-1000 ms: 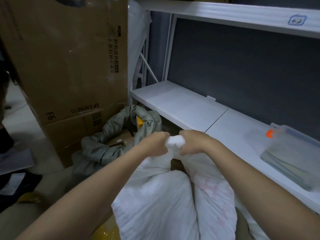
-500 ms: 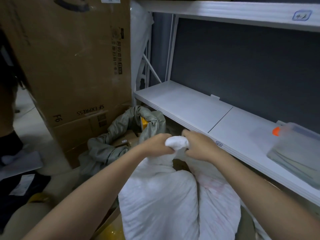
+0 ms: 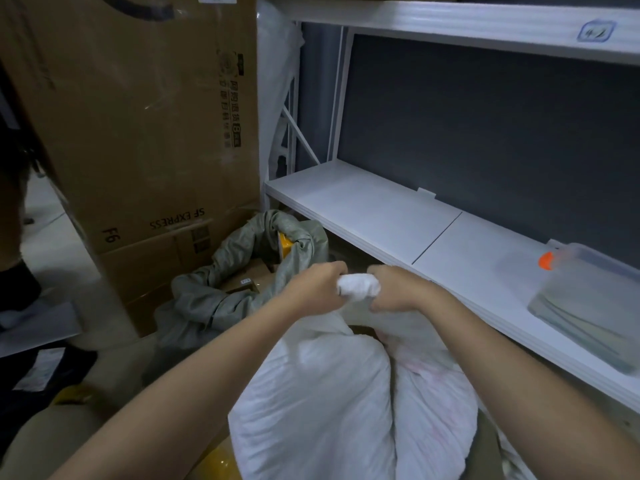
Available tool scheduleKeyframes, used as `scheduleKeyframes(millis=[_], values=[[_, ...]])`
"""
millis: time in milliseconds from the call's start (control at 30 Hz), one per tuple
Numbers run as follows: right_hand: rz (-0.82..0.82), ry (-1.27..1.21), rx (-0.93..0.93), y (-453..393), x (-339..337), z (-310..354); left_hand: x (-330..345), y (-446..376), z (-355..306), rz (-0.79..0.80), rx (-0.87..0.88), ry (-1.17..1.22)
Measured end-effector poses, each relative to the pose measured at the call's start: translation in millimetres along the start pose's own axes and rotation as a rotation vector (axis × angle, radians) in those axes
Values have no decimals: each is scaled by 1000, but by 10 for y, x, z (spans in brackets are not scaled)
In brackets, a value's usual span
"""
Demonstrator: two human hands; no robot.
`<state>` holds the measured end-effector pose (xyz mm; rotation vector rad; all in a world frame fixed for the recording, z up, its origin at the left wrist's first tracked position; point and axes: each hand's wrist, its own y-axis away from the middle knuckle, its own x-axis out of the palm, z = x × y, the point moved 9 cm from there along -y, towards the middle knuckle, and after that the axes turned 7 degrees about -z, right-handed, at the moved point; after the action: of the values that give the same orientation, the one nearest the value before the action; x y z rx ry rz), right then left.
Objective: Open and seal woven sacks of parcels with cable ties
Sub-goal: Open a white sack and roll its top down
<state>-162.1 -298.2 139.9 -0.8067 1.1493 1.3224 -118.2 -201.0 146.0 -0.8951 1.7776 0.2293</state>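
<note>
White woven sack (image 3: pixel 322 403) fills the lower middle of the frame, bulging in two lobes, its mouth gathered into a tight bunched neck (image 3: pixel 358 288) at frame centre. Both forearms reach in from the bottom corners. The left hand (image 3: pixel 317 289) is curled round the neck from the left side, and the right hand (image 3: pixel 398 291) is curled round it from the right, knuckles facing each other with the white wad showing between them. Whether a cable tie is on the neck cannot be told.

Compared with half a second ago, the two fists sit slightly further apart, so more of the bunched wad shows between them, and it lies more sideways than upright; the grip of both hands is unchanged.

Just beyond the hands, left of centre, a grey-green woven sack (image 3: pixel 221 292) lies open with its rim rolled down and a yellow parcel (image 3: pixel 285 245) showing inside. Behind it, in the upper left, stands a tall cardboard box (image 3: pixel 138 133) printed "SF EXPRESS" upside down. To the right runs a white shelf (image 3: pixel 374 209), with a clear plastic lidded box (image 3: pixel 588 306) at the right edge, an orange cap (image 3: pixel 546 260) at its corner.
</note>
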Motion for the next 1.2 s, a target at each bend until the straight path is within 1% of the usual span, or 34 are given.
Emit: scheduleKeyframes(millis=[33, 67, 133, 167, 233, 267, 300, 367, 400, 467, 500, 533, 600, 633, 667, 700, 733, 767, 833, 867, 933, 1000, 1067, 1133, 1167, 1200], values=[[-96, 135, -77, 4, -80, 77, 4, -8, -19, 7, -13, 63], [-177, 170, -164, 26, -145, 179, 12, -19, -33, 24, -18, 126], [-227, 69, -267, 82, -235, 320, 13, -27, -49, 96, -25, 298], [-250, 70, -303, 80, -263, 323, 19, -19, -43, 158, -44, 395], [-351, 185, -379, 81, -339, 310, 26, 36, -7, 307, -128, 514], [-414, 236, -410, 75, -371, 293, 47, 65, 34, 389, -171, 494], [-482, 277, -432, 63, -400, 285, 54, 97, 54, 462, -181, 413], [-610, 353, -406, 44, -450, 283, 110, 115, 99, 536, -147, 182], [-647, 379, -358, 33, -467, 280, 99, 108, 66, 518, -117, 107], [-637, 324, -229, 39, -459, 252, 91, 14, 57, 414, -103, 69], [-631, 234, -152, 98, -459, 220, 83, -40, 67, 340, -108, 59], [-675, 125, -96, 218, -488, 214, 75, -62, 44, 288, -106, 48], [-804, -157, -41, 539, -495, 199, 66, -114, -30, 198, -97, 49], [-827, -324, -39, 701, -444, 203, 47, -148, -88, 147, -107, 57], [-803, -473, -50, 838, -356, 242, 14, -162, -163, 113, -131, 75], [-756, -562, -52, 959, -255, 298, 34, -181, -225, 117, -173, 120], [-697, -575, -21, 1051, -154, 347, 59, -170, -299, 161, -238, 182], [-631, -525, 41, 1108, -44, 363, 157, -177, -333, 230, -317, 302], [-527, -379, 208, 1167, 120, 287, 377, -157, -509, 421, -493, 693], [-508, -361, 284, 1182, 150, 220, 440, -152, -597, 463, -566, 863], [-512, -381, 400, 1194, 156, 67, 491, -173, -718, 457, -648, 1059], [-541, -413, 493, 1193, 147, -110, 570, -187, -799, 473, -663, 1193], [-520, -474, 548, 1187, 185, -238, 671, -141, -871, 543, -653, 1263], [-440, -557, 563, 1155, 290, -321, 754, -106, -933, 625, -602, 1322], [-421, -572, 552, 1137, 335, -366, 785, -86, -961, 659, -578, 1351], [-428, -574, 535, 1119, 377, -431, 793, -86, -965, 656, -565, 1379]])
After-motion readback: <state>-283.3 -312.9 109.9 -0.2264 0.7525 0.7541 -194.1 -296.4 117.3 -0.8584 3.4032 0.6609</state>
